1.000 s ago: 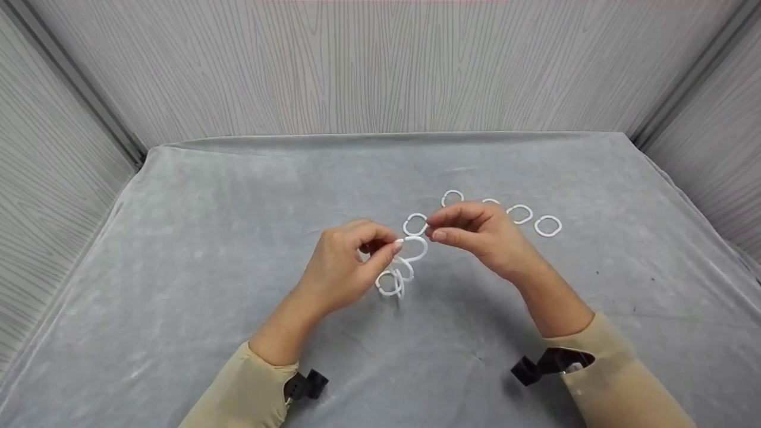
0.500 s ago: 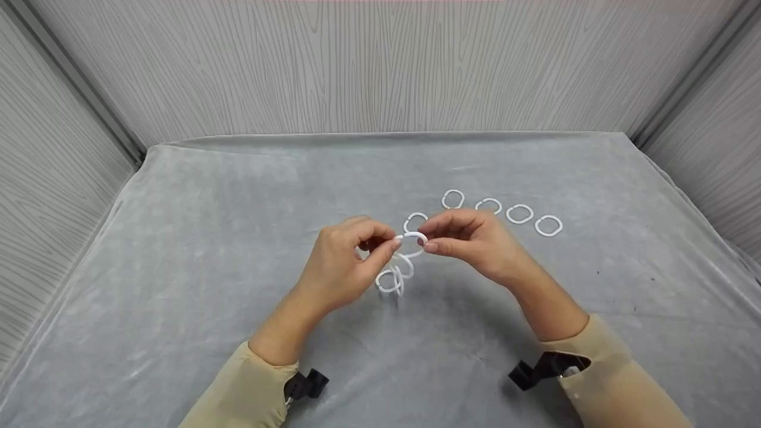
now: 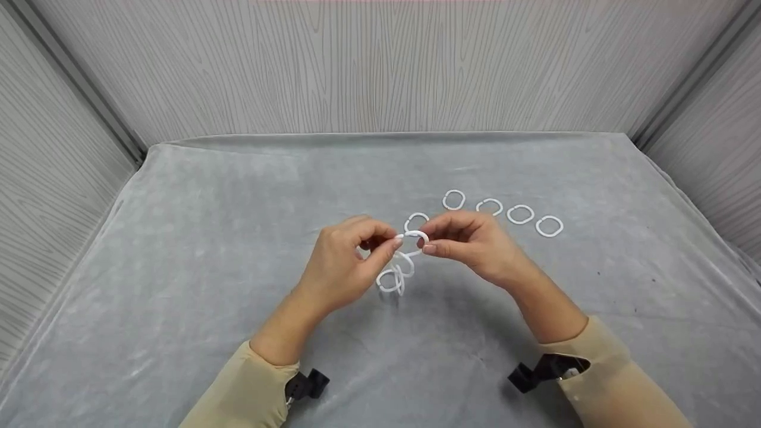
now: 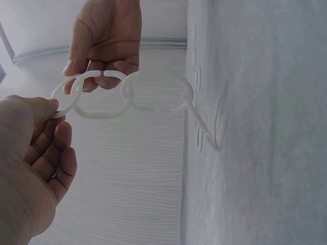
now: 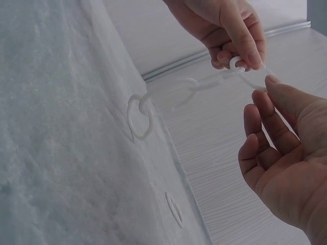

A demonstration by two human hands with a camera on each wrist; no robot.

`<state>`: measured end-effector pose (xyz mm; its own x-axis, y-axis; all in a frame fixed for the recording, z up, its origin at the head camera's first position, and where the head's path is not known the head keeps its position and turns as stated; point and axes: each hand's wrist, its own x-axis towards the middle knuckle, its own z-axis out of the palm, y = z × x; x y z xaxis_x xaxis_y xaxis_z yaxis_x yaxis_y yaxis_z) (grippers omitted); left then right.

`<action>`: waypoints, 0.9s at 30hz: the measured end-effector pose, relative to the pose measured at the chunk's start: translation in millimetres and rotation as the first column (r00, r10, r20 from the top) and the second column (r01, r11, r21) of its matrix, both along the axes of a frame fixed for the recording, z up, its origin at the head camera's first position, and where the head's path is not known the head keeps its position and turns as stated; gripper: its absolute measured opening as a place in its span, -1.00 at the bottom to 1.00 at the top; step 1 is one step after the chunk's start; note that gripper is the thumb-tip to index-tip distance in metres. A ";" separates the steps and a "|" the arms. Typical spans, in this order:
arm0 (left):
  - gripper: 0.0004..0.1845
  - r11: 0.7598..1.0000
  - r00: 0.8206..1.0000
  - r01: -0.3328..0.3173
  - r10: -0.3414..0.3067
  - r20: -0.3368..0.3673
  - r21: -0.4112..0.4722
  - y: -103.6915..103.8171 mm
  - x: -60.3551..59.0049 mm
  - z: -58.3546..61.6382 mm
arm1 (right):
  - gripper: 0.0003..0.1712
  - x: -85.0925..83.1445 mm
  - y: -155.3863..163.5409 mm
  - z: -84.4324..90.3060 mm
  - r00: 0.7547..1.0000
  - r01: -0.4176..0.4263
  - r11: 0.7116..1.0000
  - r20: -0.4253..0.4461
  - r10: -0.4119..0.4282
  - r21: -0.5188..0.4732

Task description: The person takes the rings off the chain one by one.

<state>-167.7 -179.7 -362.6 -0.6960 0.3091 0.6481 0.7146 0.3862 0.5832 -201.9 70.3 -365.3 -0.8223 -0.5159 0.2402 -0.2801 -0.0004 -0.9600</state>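
Note:
Between both hands hangs a chain of white plastic C-shaped rings (image 3: 409,267). My left hand (image 3: 348,261) pinches the top ring (image 3: 416,232) at its left side between thumb and index finger. On that ring's other side, my right hand (image 3: 475,244) pinches it with thumb and fingertip. A small gap shows in the second ring (image 4: 102,116) in the left wrist view. Lower down, further linked rings (image 5: 139,137) dangle, and the lowest comes close to the cloth; whether it touches I cannot tell. Fingers partly hide the top ring.
Several loose white rings lie on the grey cloth (image 3: 250,196) beyond and right of the hands, among them a far ring (image 3: 454,209) and a rightmost ring (image 3: 549,236). One loose ring (image 3: 408,226) sits just behind the fingers. Wood-grain panels (image 3: 380,65) enclose the table.
My right hand has moved slightly left and down from beside the chain and now grips the top ring. The left hand stays nearly still, and the hanging rings have shifted a little.

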 end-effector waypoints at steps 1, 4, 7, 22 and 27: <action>-0.96 1.000 1.000 0.001 -0.001 0.002 0.003 0.1 -0.1 -0.3 | -0.72 0.2 -0.1 0.0 1.000 0.002 1.000 0.002 -0.002 0.000; -0.96 1.000 1.000 0.002 -0.002 0.003 0.007 0.2 0.3 -0.6 | -0.78 0.5 -0.6 -0.5 1.000 0.009 1.000 0.009 -0.009 -0.001; -0.96 1.000 1.000 0.004 -0.004 0.000 0.010 0.4 0.4 -0.8 | -0.81 1.2 -0.7 -0.8 1.000 0.014 1.000 0.017 -0.014 -0.004; -0.96 1.000 1.000 0.000 -0.001 0.016 0.022 1.2 -0.3 -1.2 | -0.75 1.6 -2.4 -0.2 0.999 0.042 0.999 -0.015 -0.042 -0.009; -0.96 1.000 1.000 0.005 -0.006 0.029 0.029 0.7 -0.2 -0.8 | -0.71 2.3 -3.0 1.0 0.998 0.060 0.998 -0.023 -0.060 -0.006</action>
<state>-167.9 -179.0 -363.4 -0.7131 0.2945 0.6362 0.6992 0.3646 0.6149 -199.6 67.3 -364.4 -0.8460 -0.4641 0.2626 -0.3024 0.0120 -0.9531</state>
